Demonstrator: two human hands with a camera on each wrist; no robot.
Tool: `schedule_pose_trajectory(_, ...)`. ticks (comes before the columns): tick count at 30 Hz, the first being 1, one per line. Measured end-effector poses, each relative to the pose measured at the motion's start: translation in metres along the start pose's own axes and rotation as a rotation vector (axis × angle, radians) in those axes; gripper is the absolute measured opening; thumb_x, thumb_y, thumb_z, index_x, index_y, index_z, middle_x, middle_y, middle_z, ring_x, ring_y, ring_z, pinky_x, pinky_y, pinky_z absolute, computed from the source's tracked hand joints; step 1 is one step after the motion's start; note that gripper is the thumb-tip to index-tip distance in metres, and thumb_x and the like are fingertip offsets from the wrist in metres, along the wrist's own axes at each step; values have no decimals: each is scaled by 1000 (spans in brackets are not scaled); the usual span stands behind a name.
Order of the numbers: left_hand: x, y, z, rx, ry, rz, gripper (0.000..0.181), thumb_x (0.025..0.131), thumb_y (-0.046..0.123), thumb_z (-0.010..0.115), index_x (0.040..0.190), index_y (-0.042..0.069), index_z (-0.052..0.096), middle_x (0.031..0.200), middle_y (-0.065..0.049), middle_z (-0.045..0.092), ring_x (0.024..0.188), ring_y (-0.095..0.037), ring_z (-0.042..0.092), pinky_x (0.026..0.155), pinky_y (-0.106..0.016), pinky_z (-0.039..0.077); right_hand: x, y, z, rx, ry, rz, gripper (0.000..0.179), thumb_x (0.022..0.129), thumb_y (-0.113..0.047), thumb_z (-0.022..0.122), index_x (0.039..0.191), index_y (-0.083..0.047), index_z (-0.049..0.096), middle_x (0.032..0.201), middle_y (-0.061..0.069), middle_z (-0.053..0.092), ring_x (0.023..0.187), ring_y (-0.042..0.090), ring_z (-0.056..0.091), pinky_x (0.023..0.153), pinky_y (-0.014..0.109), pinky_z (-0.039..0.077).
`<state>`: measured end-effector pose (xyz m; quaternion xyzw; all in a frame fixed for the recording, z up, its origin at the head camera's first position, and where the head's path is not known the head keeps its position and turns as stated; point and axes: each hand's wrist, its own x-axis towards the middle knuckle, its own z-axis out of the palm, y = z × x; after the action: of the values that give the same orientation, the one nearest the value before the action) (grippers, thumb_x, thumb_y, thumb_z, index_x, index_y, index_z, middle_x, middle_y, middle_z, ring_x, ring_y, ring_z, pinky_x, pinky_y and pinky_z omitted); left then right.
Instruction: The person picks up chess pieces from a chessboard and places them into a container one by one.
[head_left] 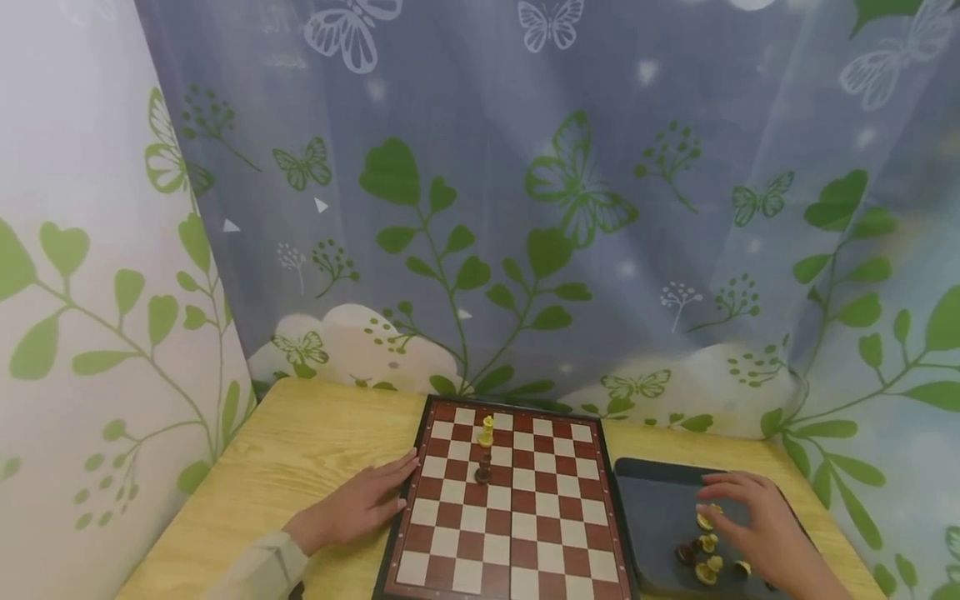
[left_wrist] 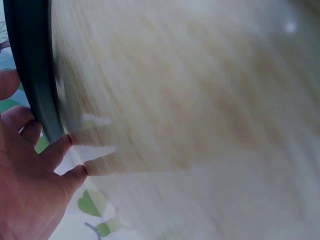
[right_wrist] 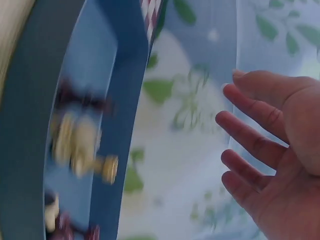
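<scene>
A red-and-white chessboard lies on the table, with a yellow chess piece and a dark chess piece standing near its far left part. Along the board's left edge rests my left hand, fingers fairly straight; in the left wrist view its fingertips are at the dark board edge. My right hand hovers over a dark tray, fingers loosely bent. The right wrist view shows that hand holding nothing. Several yellow pieces and a dark piece lie in the tray.
The light wooden table carries the board, with the tray close to its right side. A curtain printed with leaves and butterflies hangs right behind the table, and a similar pale one is at the left.
</scene>
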<state>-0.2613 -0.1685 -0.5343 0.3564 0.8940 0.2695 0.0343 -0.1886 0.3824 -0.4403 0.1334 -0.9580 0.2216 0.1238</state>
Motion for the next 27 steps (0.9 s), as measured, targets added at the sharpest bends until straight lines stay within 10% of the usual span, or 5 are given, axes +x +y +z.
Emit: schedule_pose_trajectory(27,2,-2,2,19,32,21,60,108,30,48,155,-5,35,163,-23,30,143,-49,39,110,-76,29,80,-128,115,429,-429,-121,48,101,-28,65,142,-5,56,144,14,55,135,40,47,105,62,44)
